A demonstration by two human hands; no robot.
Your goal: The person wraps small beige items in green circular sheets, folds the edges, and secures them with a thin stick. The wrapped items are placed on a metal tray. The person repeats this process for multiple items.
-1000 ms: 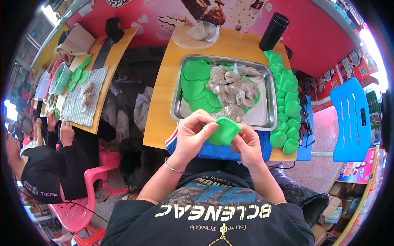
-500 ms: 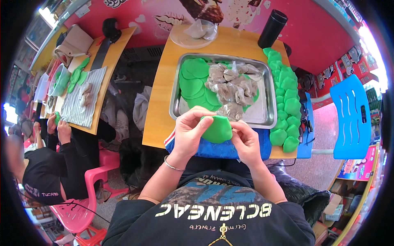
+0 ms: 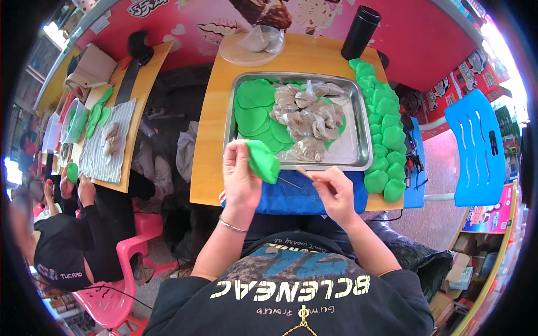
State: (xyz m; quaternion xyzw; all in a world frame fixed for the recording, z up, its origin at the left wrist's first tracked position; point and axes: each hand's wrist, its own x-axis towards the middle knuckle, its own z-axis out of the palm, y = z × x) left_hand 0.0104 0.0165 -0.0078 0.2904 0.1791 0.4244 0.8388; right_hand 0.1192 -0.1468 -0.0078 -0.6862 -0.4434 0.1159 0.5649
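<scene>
My left hand (image 3: 242, 178) pinches a soft green rounded pad (image 3: 261, 161) in front of the metal tray's near edge, the pad tilted to the right. To its right my right hand (image 3: 334, 194) is raised, thumb and fingers pressed together, index finger pointing toward the pad. A thin line, like a thread or needle, shows between the pad and that hand; whether the fingers hold it is too small to tell. In the metal tray (image 3: 365, 147) lie flat green pieces (image 3: 252, 116) and several clear plastic bags (image 3: 311, 122) of greyish-brown filling.
Puffy green pads (image 3: 386, 134) line the table's right edge. A black cylinder (image 3: 361, 32) and a plastic lid (image 3: 238, 56) stand at the back. A blue cloth (image 3: 308, 196) hangs at the near edge. At left, a co-worker (image 3: 73, 241) sits on a pink chair (image 3: 128, 252); a blue chair (image 3: 475, 145) stands right.
Both hands held the pad together before. Now my right hand has come off it to the right, and my left hand has moved left, turning the pad. The view has shifted slightly.
</scene>
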